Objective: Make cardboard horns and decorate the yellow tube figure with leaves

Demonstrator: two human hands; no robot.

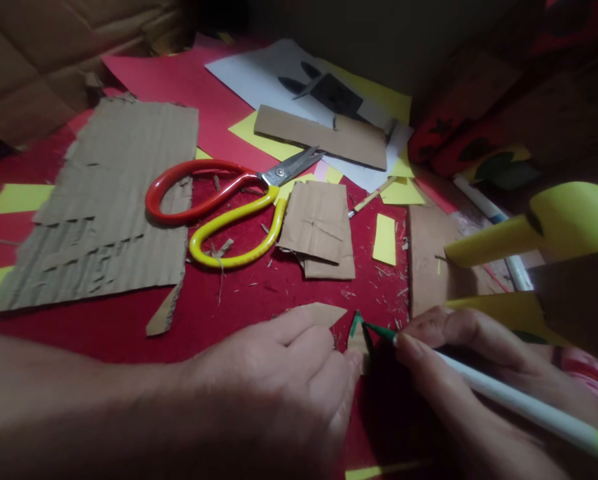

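Note:
With fingers curled, my left hand [299, 373] grips a small pointed cardboard piece [357, 341] against the red surface. Green ink runs along the edges near its tip. In my right hand [459, 373] is a felt-tip pen [519, 397] with a white barrel, held in a writing grip. Its green nib touches the cardboard piece or is just beside its right edge; I cannot tell which. Another pointed cardboard piece [323, 312] lies just beyond my left knuckles. My left fingertips are mostly hidden.
Scissors [279, 175] with red and yellow handles lie spread beyond my hands. A large corrugated cardboard sheet [113, 200] is at left, stacked cardboard pieces [316, 223] in the middle. Coloured papers [189, 100] and a cardboard strip [323, 133] lie behind. A yellow paper form [573, 217] stands at right.

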